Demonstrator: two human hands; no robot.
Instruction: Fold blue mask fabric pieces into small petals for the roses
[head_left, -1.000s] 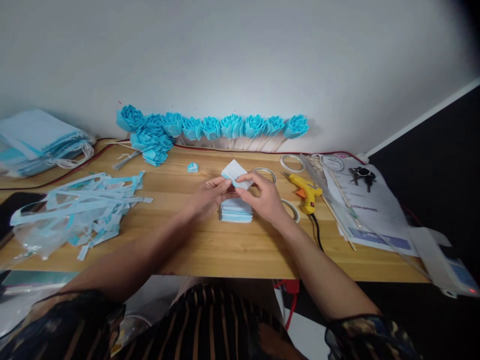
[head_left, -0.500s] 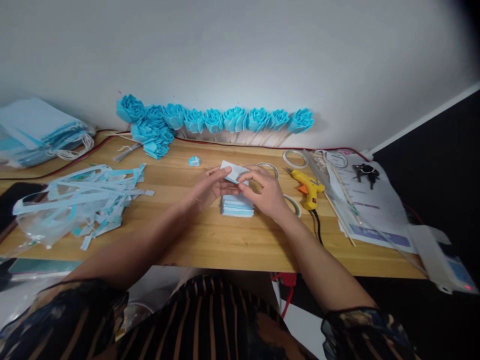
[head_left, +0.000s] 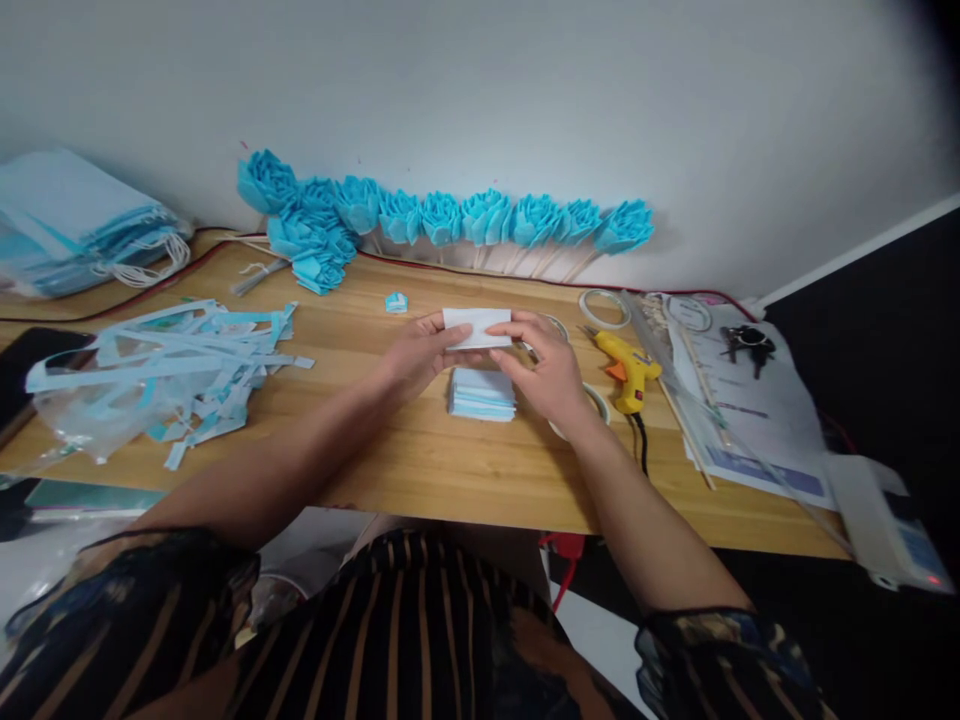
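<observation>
A small white rectangular piece is held up between both hands above the wooden table. My left hand grips its left side, with the thumb across its face. On the right side, my right hand has its fingers on the upper right part and the thumb just below. Beneath the hands lies a stack of pale blue and white pieces. A small folded blue piece rests to the left, behind my left hand.
Several blue fabric flowers on sticks lean against the wall. Cut strips and a plastic bag are at left, near stacked masks. Tape rings, a yellow glue gun, keys and papers lie at right.
The white piece has turned from tilted to nearly level, its long edge facing me. My right fingers have shifted to its upper right side. The camera view has moved slightly.
</observation>
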